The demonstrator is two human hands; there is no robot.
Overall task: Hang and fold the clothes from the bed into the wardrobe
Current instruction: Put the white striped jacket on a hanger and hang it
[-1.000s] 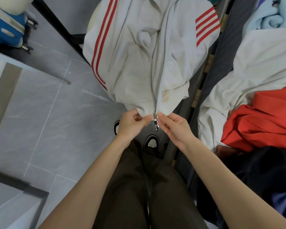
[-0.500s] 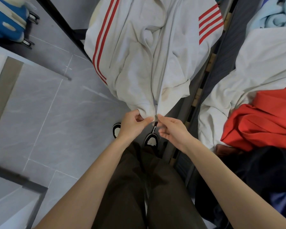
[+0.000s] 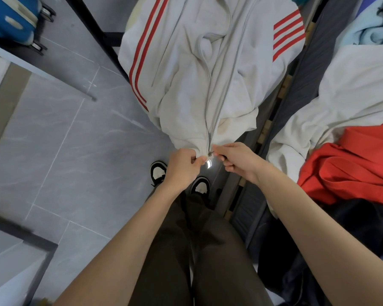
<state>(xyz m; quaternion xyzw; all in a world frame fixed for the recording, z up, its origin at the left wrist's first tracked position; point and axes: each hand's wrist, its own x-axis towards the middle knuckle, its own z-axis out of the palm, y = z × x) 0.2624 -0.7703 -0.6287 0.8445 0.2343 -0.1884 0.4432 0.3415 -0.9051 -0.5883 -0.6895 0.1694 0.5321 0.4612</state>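
Our left hand [image 3: 184, 164] pinches the hem of the white red-striped jacket [image 3: 186, 85] taut and our right hand [image 3: 237, 161] pinches its zip slider [image 3: 210, 153] between them, probably to start zipping the garment, which hangs just above both hands

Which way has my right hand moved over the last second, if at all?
Yes, slightly: the right hand has edged up the picture, away from the shoe below it, toward the jacket.

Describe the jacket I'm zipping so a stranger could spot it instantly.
Find the bed piled with clothes on the right. Just left of it is a white zip-up jacket, its hem held by the left hand and right hand. Only it has red stripes; neighbours are plain white, red or dark.
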